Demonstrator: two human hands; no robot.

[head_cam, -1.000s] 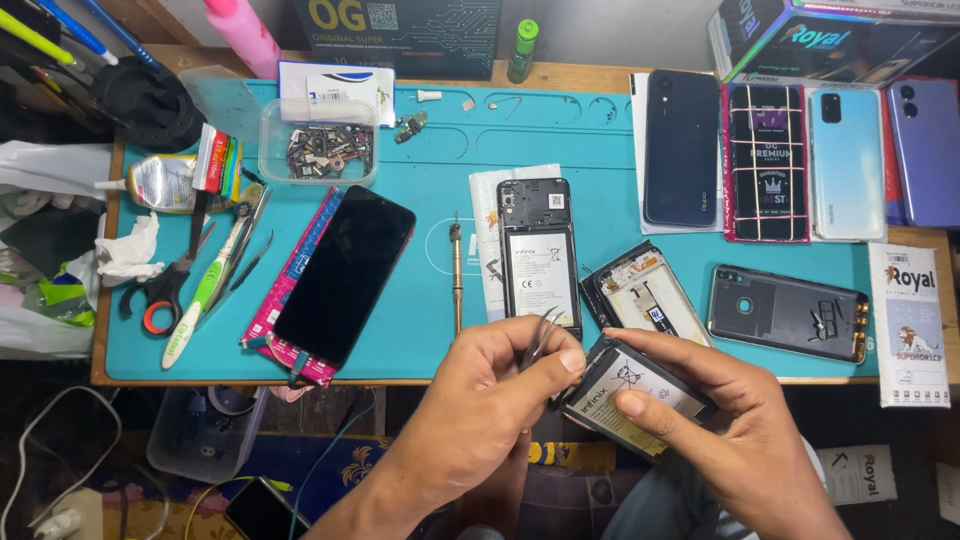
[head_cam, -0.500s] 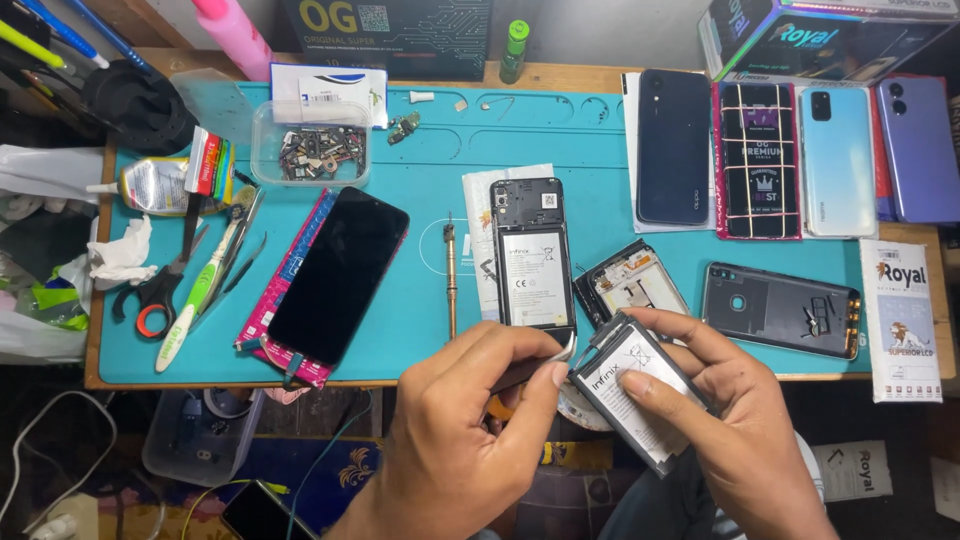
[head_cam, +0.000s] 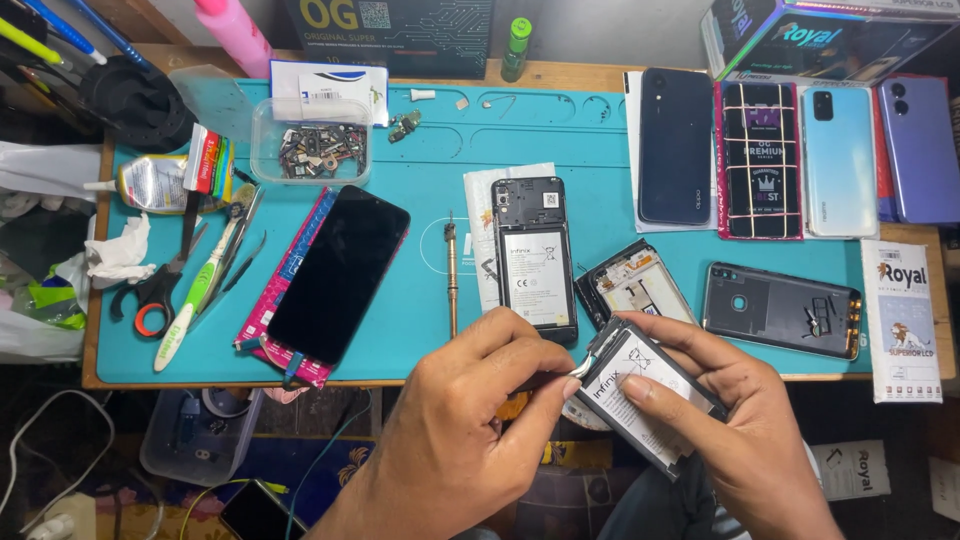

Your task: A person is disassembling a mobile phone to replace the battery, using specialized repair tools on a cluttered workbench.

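Close over the near edge of the teal mat, both hands work on one phone battery.

Right hand grips the white-labelled battery, thumb flat on its face, tilted below the mat's edge. Left hand pinches shut on a thin metal tool (tweezers, possibly) touching the battery's upper corner. An opened phone lies just beyond, beside a screwdriver.

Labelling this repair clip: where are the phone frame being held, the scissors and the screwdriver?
phone frame [head_cam: 640, 395]: head view, on its white battery label.
scissors [head_cam: 150, 300]: head view, on the handle loops.
screwdriver [head_cam: 451, 275]: head view, mid-shaft.
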